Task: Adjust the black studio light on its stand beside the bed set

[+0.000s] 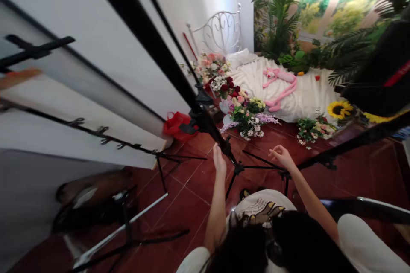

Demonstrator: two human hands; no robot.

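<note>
My left hand point(219, 161) is raised with its fingers stretched out flat, right beside the lower pole of a black tripod light stand point(213, 128). Whether it touches the pole I cannot tell. The stand's thick upper pole leans across the view toward the top left, and its legs spread over the floor in front of me. My right hand point(282, 156) hovers to the right of this stand, fingers loosely bent and apart, holding nothing I can see. Behind that hand, another black pole point(336, 151) slants up to the right toward a large dark piece of equipment point(378, 68).
Artificial flowers point(243, 111) stand along a bed with a white cover point(307, 98), where a pink plush toy point(282, 79) lies. A red bag point(179, 126) sits by the wall. Clips line a black crossbar point(105, 136) at left. Stand legs cross the red tiled floor point(188, 196).
</note>
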